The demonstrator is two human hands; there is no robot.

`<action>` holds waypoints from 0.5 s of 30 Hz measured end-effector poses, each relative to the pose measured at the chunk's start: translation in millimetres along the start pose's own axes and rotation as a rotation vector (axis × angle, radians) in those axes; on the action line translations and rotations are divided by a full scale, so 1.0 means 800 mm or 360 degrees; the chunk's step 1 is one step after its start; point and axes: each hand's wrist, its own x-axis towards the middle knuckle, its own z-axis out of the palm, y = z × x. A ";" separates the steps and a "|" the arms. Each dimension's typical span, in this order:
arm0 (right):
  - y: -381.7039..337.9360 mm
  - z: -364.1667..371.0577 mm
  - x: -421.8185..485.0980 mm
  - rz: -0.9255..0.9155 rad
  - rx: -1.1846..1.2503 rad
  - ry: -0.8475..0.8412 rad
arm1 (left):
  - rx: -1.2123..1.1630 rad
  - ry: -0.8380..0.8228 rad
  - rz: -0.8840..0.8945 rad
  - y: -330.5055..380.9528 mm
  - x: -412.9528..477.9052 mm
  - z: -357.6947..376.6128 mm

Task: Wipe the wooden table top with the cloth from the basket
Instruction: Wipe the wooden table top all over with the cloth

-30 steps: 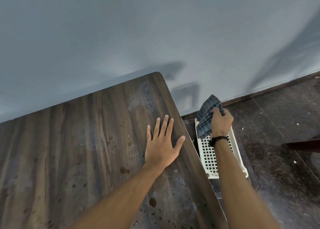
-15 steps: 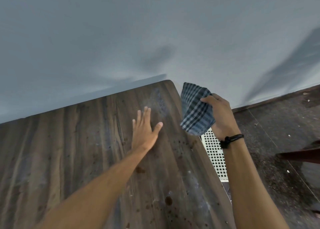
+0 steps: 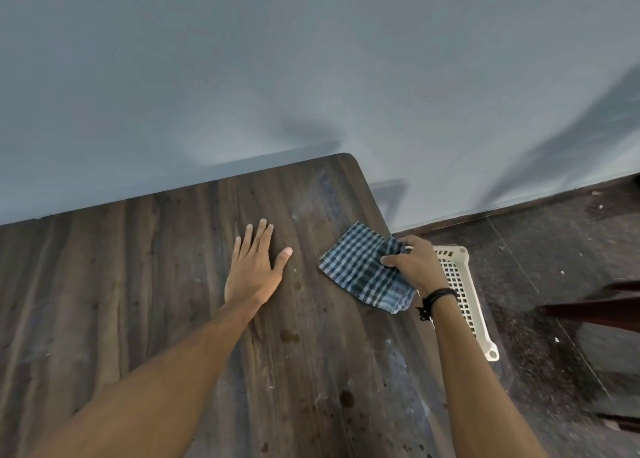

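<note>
The dark wooden table top (image 3: 145, 284) fills the lower left and carries dusty smears and dark spots. A folded blue checked cloth (image 3: 360, 272) lies on the table near its right edge. My right hand (image 3: 417, 265) pinches the cloth's right side between thumb and fingers. My left hand (image 3: 254, 267) rests flat on the table, fingers straight, a little left of the cloth. The white plastic basket (image 3: 462, 294) stands on the floor just beyond the table's right edge, partly hidden by my right wrist.
A grey wall (image 3: 311, 76) runs along the table's far edge. Right of the table lies a dark dusty floor (image 3: 561, 249). A dark reddish piece of furniture (image 3: 595, 305) juts in from the right edge.
My right hand has brought the cloth from above the basket over to the table and down onto its surface. My left hand has slid left along the table top.
</note>
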 end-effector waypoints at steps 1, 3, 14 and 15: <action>-0.004 0.000 0.004 -0.0019 -0.0037 -0.0012 | 0.0002 0.0012 -0.0002 0.000 0.000 0.000; -0.016 0.001 0.011 -0.0009 -0.0080 -0.0058 | 0.0010 0.0038 -0.0004 0.000 0.001 0.000; -0.007 0.009 0.004 0.0252 0.0289 0.0042 | 0.0071 0.0075 -0.0038 0.004 0.001 0.001; -0.004 0.012 -0.001 0.0142 -0.0107 0.0170 | 0.0075 0.0078 -0.0041 0.005 0.001 0.001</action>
